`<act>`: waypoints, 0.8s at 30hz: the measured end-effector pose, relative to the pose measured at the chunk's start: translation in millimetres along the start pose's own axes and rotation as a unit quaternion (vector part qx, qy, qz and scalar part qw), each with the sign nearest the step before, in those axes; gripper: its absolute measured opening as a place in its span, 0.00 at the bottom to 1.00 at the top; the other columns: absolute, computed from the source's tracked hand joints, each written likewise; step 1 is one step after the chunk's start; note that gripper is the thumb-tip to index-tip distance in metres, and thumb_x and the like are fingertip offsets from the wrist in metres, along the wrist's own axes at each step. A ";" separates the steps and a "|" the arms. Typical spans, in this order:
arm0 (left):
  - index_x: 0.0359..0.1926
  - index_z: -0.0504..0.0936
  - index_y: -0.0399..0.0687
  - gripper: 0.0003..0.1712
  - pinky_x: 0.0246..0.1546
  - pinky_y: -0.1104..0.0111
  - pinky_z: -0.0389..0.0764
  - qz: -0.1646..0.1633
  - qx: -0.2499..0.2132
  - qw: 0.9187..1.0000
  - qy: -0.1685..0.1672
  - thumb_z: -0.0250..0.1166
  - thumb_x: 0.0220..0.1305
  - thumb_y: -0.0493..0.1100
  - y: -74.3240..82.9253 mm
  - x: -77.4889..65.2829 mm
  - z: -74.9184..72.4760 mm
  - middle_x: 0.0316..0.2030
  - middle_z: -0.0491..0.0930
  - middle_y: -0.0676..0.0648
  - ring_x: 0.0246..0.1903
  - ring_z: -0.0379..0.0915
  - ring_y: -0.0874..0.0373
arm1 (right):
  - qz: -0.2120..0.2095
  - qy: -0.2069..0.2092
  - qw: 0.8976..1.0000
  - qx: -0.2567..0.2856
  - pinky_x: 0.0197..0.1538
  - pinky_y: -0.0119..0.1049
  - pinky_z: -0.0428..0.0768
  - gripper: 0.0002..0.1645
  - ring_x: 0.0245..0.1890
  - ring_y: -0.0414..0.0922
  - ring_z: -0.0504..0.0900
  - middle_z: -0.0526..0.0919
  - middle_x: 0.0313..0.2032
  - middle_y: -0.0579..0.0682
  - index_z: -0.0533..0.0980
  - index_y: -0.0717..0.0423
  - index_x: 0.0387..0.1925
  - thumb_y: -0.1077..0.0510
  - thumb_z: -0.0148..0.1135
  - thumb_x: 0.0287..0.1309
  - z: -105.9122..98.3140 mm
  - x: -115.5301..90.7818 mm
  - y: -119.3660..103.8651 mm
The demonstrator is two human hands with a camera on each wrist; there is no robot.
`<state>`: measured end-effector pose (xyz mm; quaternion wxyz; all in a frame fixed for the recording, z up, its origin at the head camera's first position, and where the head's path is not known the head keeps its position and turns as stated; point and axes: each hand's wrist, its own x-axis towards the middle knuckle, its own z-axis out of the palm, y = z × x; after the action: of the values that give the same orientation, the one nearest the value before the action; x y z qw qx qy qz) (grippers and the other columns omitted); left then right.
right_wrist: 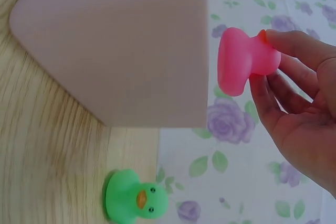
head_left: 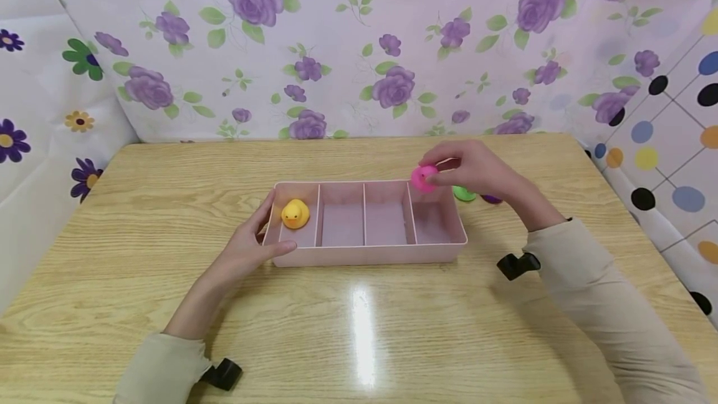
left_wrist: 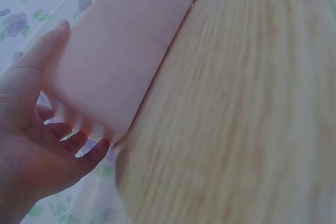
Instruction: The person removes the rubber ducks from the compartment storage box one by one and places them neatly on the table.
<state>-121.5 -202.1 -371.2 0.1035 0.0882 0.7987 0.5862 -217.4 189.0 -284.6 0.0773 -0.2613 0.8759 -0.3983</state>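
The pink tray (head_left: 367, 255), nearer the table's (head_left: 280, 323) far edge, looks light and stiff, best held at its ends; the pink duck (head_left: 421, 180) at its far rim seems soft, best pinched lightly. The left grip (head_left: 245, 247) clasps the tray's left end; the right grip (head_left: 473, 170), raised, pinches the duck's head.

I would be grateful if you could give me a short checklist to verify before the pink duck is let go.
1. Left grip holds the box: ok, at its left end.
2. Right grip holds the pink duck: ok.
3. Yellow duck in the leftmost compartment: ok.
4. Pink duck squarely above one compartment: cannot tell; the head view shows it across the back rim.
5. Green duck boxed: not ok, outside on the table.
6. Purple thing identified: cannot tell, partly hidden.
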 end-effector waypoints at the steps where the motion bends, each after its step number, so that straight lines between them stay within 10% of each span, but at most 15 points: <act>1: 0.77 0.39 0.61 0.56 0.65 0.48 0.58 0.001 0.000 1.000 0.001 0.69 0.61 0.41 0.1 -0.1 0.1 0.75 0.40 0.46 0.70 0.45 0.44 | 0.006 0.002 1.000 -0.003 0.51 0.41 0.78 0.15 0.46 0.47 0.80 0.83 0.45 0.52 0.84 0.58 0.45 0.59 0.71 0.55 -1.0 -0.8 1.3; 24: 0.77 0.39 0.60 0.57 0.65 0.48 0.58 0.004 -0.006 1.000 -0.001 0.69 0.60 0.42 -2.2 0.9 -0.3 0.75 0.41 0.49 0.71 0.45 0.45 | 0.062 0.039 0.997 -0.006 0.46 0.27 0.78 0.16 0.46 0.44 0.81 0.83 0.46 0.53 0.83 0.59 0.47 0.59 0.70 0.56 -26.1 -22.1 27.4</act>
<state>-122.5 -202.8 -373.3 0.1030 0.0914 0.7945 0.5914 -218.4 232.6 -288.9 0.0663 -0.1909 0.8952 -0.3973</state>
